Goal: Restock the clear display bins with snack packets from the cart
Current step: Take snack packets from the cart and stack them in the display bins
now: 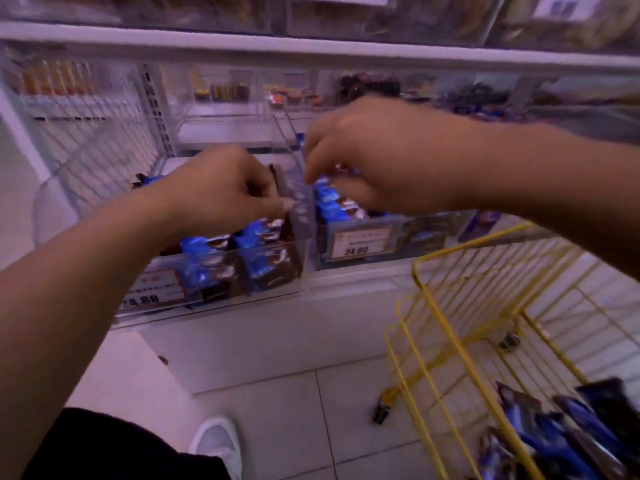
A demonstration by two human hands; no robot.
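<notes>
Head view: left hand (221, 188) and right hand (374, 161) curl onto blue-and-brown snack packets (263, 237) inside clear plastic bins (301, 216); placing underway, next reach toward yellow wire cart (450, 306) at 4 o'clock.

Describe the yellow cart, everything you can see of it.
The yellow cart is a wire-frame trolley of thin, painted-looking metal rods, standing on the pale tiled floor at lower right, beside the display shelf. Its open top rim has rounded corners, and the sides are parallel bars. Two small dark castors show beneath it. Dark blue snack packets lie heaped inside near the frame's bottom edge. Neither hand touches it; the right forearm passes above its far corner.
</notes>
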